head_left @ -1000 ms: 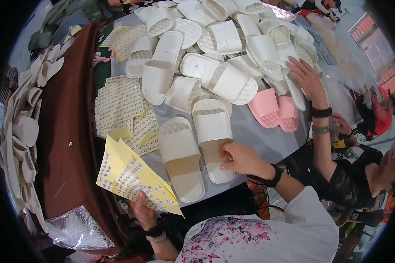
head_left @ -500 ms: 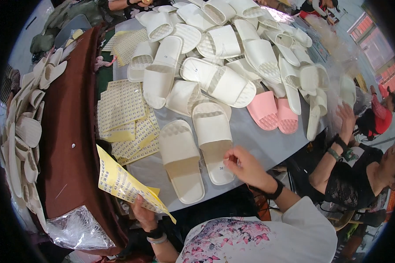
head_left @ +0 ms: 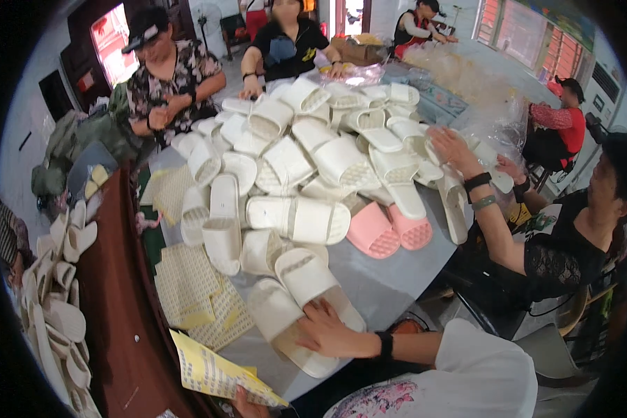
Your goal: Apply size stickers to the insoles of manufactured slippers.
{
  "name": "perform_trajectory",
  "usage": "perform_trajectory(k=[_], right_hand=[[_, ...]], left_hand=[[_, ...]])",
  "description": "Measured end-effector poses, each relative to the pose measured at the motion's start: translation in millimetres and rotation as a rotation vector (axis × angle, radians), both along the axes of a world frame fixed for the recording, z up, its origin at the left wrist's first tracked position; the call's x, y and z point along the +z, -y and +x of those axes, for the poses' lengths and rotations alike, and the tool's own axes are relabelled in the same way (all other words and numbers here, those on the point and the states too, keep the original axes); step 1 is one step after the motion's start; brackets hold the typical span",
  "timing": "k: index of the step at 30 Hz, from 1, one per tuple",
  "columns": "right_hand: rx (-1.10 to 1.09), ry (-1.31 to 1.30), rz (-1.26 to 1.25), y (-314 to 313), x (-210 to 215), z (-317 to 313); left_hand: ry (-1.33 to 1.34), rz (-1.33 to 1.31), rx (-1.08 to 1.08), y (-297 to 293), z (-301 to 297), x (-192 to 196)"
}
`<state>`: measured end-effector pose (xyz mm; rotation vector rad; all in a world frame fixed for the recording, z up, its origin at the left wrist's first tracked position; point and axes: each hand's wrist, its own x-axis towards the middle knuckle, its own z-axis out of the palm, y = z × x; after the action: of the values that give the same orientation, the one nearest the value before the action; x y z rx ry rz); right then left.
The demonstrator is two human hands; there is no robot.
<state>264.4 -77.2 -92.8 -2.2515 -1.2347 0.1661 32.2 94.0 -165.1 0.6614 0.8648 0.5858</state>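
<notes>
My left hand (head_left: 249, 404), partly cut off by the lower edge, grips a yellow sheet of printed stickers (head_left: 219, 376). The fingers of my right hand (head_left: 338, 334) are stretched out over a pair of white slippers in front of me. They lie on the insole area between the left slipper (head_left: 275, 306) and the right slipper (head_left: 306, 275), whose middle they partly cover. Both slippers rest on the grey table with their toe straps pointing away. More yellow sticker sheets (head_left: 188, 285) are stacked left of the pair.
A heap of white slippers (head_left: 306, 150) fills the table's far part, with two pink slippers (head_left: 383, 230) at its near edge. A brown-covered surface (head_left: 111, 313) stands at left beside more slippers (head_left: 63, 317). Co-workers surround the table; one person's hand (head_left: 456, 150) reaches the heap.
The view has tilted up, showing more co-workers. My right hand has gone from a pinch at the right slipper's heel to outstretched fingers across the insoles. My left hand still holds the sheet.
</notes>
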Motion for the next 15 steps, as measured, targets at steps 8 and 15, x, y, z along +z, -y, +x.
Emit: perform_trajectory(k=[8, 15], right_hand=[[-0.158, 0.349, 0.501, 54, 56, 19], [-0.511, 0.472, 0.301, 79, 143, 218]], left_hand=[[-0.017, 0.459, -0.13, 7, -3, -7], [-0.007, 0.263, -0.1, 11, 10, 25]])
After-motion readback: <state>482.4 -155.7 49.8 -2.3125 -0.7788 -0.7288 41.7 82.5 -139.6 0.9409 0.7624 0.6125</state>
